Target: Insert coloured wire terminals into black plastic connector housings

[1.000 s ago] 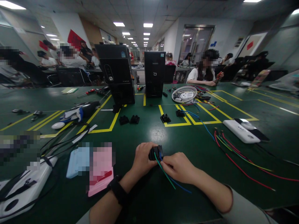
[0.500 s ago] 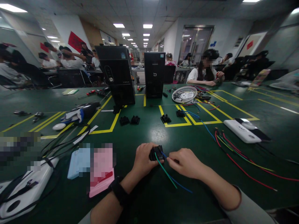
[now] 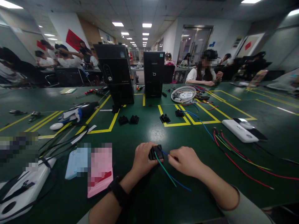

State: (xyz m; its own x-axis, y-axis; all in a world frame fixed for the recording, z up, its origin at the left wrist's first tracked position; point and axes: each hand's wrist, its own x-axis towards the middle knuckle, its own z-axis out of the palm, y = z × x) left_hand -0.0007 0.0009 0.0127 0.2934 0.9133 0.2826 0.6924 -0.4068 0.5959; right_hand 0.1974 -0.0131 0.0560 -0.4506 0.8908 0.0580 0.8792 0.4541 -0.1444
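My left hand (image 3: 143, 158) is closed around a small black connector block (image 3: 156, 152) just above the green table. A green wire (image 3: 165, 170) and a blue wire (image 3: 179, 184) run out of the block toward me. My right hand (image 3: 185, 161) sits right of the block, its fingers pinched on the blue wire close to where it enters the block. A black band is on my left wrist.
Loose red, green and yellow wires (image 3: 235, 152) lie to the right beside a white power strip (image 3: 239, 131). Several black connector blocks (image 3: 128, 119) sit ahead inside yellow tape lines. Two black computer towers (image 3: 116, 74), a white fan grille (image 3: 184, 94), cables and pink and blue items lie around. People sit behind.
My right hand has drawn back slightly from the block, its fingers now pinched on the blue wire a short way out. My left hand and the block stay in place.
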